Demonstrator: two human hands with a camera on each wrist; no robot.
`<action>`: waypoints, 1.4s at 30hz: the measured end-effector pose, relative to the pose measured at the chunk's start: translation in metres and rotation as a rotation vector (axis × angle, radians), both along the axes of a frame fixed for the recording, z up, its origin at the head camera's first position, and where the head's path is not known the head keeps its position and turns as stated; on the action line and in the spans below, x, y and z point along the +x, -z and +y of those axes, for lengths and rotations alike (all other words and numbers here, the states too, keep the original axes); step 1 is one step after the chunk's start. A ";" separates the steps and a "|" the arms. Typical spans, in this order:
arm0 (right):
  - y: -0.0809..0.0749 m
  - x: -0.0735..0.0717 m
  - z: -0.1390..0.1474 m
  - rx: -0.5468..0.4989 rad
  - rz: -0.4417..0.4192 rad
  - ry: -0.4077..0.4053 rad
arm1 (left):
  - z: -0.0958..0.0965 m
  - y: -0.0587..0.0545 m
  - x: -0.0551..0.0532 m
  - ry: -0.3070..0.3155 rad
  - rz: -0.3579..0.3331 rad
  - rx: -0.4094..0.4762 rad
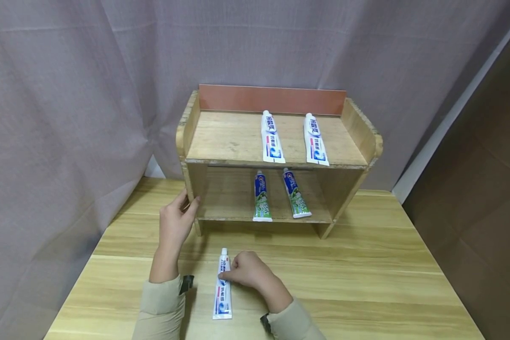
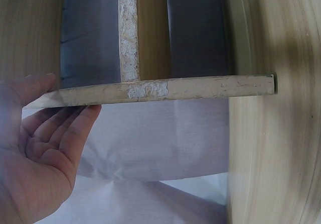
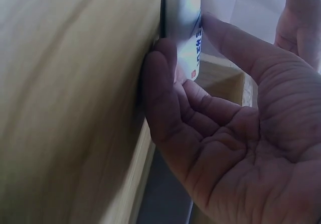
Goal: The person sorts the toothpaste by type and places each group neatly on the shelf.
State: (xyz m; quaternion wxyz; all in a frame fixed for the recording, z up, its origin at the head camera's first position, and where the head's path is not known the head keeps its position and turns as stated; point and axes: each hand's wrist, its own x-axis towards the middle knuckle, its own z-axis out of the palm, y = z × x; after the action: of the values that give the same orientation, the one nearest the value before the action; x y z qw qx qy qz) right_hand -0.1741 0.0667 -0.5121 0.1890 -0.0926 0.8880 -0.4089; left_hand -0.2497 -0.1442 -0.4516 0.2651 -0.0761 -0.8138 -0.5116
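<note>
My left hand (image 1: pixel 174 222) grips the left side panel of a two-tier wooden shelf (image 1: pixel 229 141). In the left wrist view, the thumb of the left hand (image 2: pixel 45 158) lies on one face of the panel (image 2: pixel 200 87) and the fingers on the other. In front of the shelf, my right hand (image 1: pixel 251 271) pinches a white toothpaste tube (image 1: pixel 222 302) with blue print, its cap pointing toward the shelf. From the right wrist, the right hand's (image 3: pixel 235 138) thumb and fingers hold opposite sides of the tube (image 3: pixel 181 13), close to the tabletop.
Two white toothpaste tubes (image 1: pixel 273 137) (image 1: pixel 316 139) lie on the upper tier. On the lower tier are two blue-and-green tubes (image 1: pixel 261 197) (image 1: pixel 296 193). The wooden table (image 1: pixel 365 283) extends around the shelf, and a grey curtain (image 1: pixel 89 94) hangs behind.
</note>
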 end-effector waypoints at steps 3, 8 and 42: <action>-0.001 0.001 -0.002 0.023 0.013 0.008 | 0.000 0.000 0.000 0.004 0.001 -0.005; -0.003 0.004 -0.005 0.060 0.044 0.020 | 0.000 0.001 0.000 0.010 0.012 -0.005; -0.003 0.009 -0.008 0.120 0.111 -0.033 | 0.001 -0.001 0.000 -0.008 -0.003 0.000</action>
State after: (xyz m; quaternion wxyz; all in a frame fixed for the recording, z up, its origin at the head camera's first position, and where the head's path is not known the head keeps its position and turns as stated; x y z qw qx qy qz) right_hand -0.1652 0.0586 -0.5091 0.1512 -0.1183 0.9184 -0.3459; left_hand -0.2492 -0.1432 -0.4511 0.2657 -0.0719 -0.8144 -0.5108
